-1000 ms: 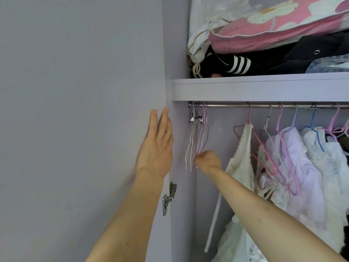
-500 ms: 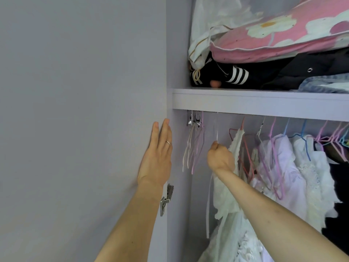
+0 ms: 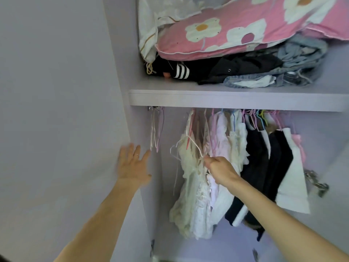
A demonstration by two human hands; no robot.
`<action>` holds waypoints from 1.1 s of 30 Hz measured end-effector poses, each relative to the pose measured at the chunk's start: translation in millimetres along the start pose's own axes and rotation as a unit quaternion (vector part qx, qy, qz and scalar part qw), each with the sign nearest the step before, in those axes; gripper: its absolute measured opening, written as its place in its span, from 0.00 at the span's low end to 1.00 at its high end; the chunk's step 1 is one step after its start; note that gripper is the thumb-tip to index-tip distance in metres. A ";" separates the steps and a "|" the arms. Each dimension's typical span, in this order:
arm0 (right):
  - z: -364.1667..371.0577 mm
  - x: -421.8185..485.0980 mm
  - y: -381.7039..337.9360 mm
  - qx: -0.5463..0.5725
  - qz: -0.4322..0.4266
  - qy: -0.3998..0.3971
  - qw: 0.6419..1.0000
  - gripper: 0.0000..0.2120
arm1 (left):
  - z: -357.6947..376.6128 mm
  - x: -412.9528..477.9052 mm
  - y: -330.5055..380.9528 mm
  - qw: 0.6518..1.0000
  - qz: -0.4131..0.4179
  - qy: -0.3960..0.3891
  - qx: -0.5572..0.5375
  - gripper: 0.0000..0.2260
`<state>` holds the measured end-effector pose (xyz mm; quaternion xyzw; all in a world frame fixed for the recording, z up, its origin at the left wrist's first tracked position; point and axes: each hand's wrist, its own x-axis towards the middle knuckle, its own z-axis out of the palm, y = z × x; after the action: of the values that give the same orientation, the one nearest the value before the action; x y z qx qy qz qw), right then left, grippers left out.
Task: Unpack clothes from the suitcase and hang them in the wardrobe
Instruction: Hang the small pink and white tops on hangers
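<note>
My right hand (image 3: 220, 168) grips an empty white wire hanger (image 3: 188, 142), held off the rail in front of the hanging clothes. My left hand (image 3: 133, 163) is flat with fingers spread against the lilac wardrobe door (image 3: 56, 120) near its edge. A few empty hangers (image 3: 156, 129) still dangle at the rail's left end. White, pink and black garments (image 3: 236, 157) hang in a row under the shelf (image 3: 226, 100). The rail itself is hidden behind the shelf edge. No suitcase is in view.
On the shelf lie a pink flowered pillow (image 3: 236, 29), a black striped garment (image 3: 188, 70) and folded denim (image 3: 292, 69). A metal hinge (image 3: 317, 183) sticks out on the right wall. Open space lies between the empty hangers and the clothes.
My right hand has pulled one white hanger off the rail and lowered it to the right. My left hand has spread its fingers on the door. The camera has tilted down and backed away.
</note>
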<state>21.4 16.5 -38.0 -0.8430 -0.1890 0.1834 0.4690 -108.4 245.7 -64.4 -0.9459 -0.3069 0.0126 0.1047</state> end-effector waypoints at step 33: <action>-304.4 -509.6 442.2 0.214 0.338 0.188 0.897 0.18 | 31.1 -440.8 593.3 0.685 0.728 -0.002 -0.039 0.25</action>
<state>-204.6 -669.3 -201.0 -0.7543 0.2427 0.2053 0.5745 -125.9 -474.0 -234.8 -0.8752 0.4774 0.0744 0.0249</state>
